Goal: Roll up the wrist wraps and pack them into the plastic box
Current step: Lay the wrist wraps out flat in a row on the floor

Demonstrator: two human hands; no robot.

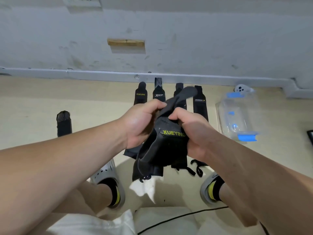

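Lying on the floor (50, 99) by the wall are four flat wraps (200, 106), a rolled wrap (64, 123) off left and the clear box (240, 114) at right. Above them, the left hand (140, 122) and right hand (194, 134) pinch a black wrap (167, 146), fingers (176, 114) curled into its upper fold, its tail hanging.

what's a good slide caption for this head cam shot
Both hands, left and right, grip a black XUEYING wrist wrap above more wraps and a clear plastic box.

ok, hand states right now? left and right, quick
Left hand: closed, grip on the XUEYING wrist wrap.
Right hand: closed on the same wrap.
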